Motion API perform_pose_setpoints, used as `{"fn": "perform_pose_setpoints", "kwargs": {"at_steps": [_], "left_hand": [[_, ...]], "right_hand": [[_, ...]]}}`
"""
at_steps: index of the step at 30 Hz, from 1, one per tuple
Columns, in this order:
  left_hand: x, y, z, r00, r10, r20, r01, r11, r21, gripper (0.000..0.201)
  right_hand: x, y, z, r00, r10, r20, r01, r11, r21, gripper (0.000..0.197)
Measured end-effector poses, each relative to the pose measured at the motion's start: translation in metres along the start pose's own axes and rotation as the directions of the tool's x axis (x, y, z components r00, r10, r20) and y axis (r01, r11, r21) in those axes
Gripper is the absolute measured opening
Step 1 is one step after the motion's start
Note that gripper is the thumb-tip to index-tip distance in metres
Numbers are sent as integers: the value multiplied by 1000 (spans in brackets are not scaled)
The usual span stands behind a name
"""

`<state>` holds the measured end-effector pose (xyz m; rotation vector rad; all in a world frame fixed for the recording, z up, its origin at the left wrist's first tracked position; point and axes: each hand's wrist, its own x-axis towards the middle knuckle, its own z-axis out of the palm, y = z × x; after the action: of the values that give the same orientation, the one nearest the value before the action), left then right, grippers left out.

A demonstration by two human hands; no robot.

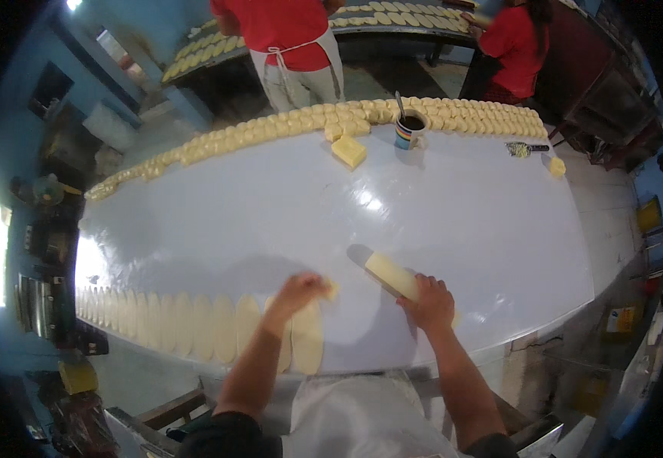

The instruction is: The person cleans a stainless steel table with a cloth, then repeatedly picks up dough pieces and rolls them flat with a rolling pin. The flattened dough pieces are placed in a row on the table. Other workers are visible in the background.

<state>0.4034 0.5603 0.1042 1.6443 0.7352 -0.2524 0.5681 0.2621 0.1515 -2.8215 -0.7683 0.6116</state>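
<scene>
My left hand [299,293] is closed, with a small pale-yellow piece of dough [331,288] at its fingertips. Beneath that forearm lies the nearest of several flat oval dough sheets [308,340], lined up along the near left edge of the table. My right hand [430,301] grips a pale, thick rolling pin [391,275] by its near end. The pin lies slantwise over the white tabletop [270,206], to the right of the dough piece, its far end pointing up and left.
Rows of dough balls [270,126] line the far edge. Before them are a yellow block [348,152], a striped mug [409,130] with a utensil, a dark-handled scraper [525,149] and a small yellow lump [557,166]. Two people in red [282,30] stand beyond, near a dough-covered table.
</scene>
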Motion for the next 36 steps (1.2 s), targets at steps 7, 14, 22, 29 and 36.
{"fn": "perform_pose_setpoints", "kwargs": {"at_steps": [7, 14, 22, 29, 36], "left_hand": [[-94, 15, 75, 956, 46, -289, 168, 721, 672, 56], [-74, -26, 137, 737, 672, -70, -266, 384, 884, 76], [-105, -57, 105, 822, 442, -359, -473, 881, 0, 52], [-56, -46, 86, 845, 411, -343, -112, 762, 638, 39], [-36, -44, 82, 769, 534, -352, -165, 697, 697, 37]], "right_hand": [[-41, 23, 7, 995, -76, -63, 77, 997, 16, 71], [-55, 31, 13, 985, -171, 3, 171, 985, -13, 70], [-50, -5, 44, 756, -654, -30, 651, 756, -73, 73], [-11, -59, 29, 801, -599, 20, 594, 790, -149, 70], [8, -67, 36, 863, -504, 13, 501, 854, -142, 65]]}}
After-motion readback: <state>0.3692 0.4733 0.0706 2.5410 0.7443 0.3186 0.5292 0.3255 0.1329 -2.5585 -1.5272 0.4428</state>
